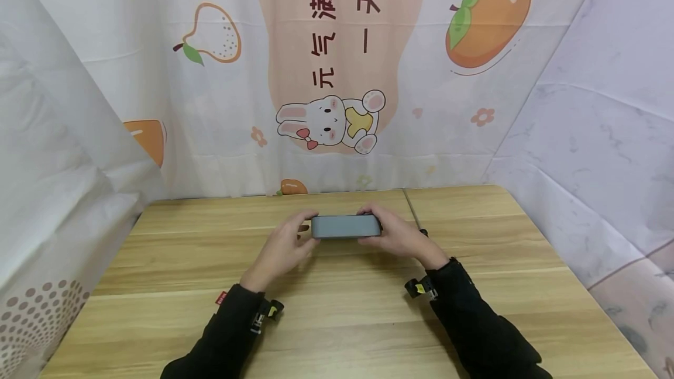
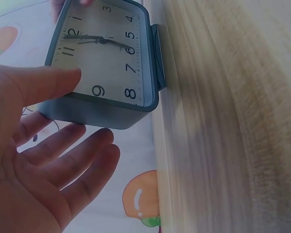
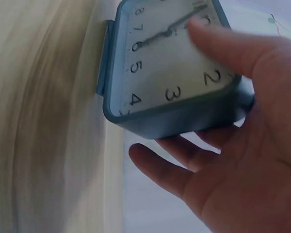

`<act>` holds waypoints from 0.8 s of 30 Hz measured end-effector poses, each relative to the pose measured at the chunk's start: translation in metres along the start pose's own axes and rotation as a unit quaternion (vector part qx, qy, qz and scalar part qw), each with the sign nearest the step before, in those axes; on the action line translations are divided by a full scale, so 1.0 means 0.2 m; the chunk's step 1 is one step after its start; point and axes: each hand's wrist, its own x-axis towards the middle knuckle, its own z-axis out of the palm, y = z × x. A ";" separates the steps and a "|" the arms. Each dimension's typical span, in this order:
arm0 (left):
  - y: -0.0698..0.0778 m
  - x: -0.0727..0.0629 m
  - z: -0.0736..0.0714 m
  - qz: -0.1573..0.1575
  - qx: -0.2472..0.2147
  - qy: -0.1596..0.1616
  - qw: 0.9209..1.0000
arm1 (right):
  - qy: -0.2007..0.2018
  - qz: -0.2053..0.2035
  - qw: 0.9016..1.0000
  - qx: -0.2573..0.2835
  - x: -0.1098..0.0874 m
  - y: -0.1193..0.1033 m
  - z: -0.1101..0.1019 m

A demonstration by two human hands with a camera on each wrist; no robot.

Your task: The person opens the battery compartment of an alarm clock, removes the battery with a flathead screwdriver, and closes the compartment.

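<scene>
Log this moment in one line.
left hand: grips clock, left side | right hand: grips clock, right side | clock: near table, contact unclear

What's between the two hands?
The blue-grey clock, between the left hand and the right hand. Head view shows the span; each wrist view shows its dial.

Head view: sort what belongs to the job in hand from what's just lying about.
In the job:
- clock, held upright
- left grip, at its 9 side
- right grip, at its 3 side

Not in it:
- thin strip on the table, too small to identify
- printed curtain behind
</scene>
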 end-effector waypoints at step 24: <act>-0.02 -0.02 0.00 0.001 0.008 -0.076 0.997 | -0.066 -0.020 0.997 -0.047 -0.03 0.02 -0.03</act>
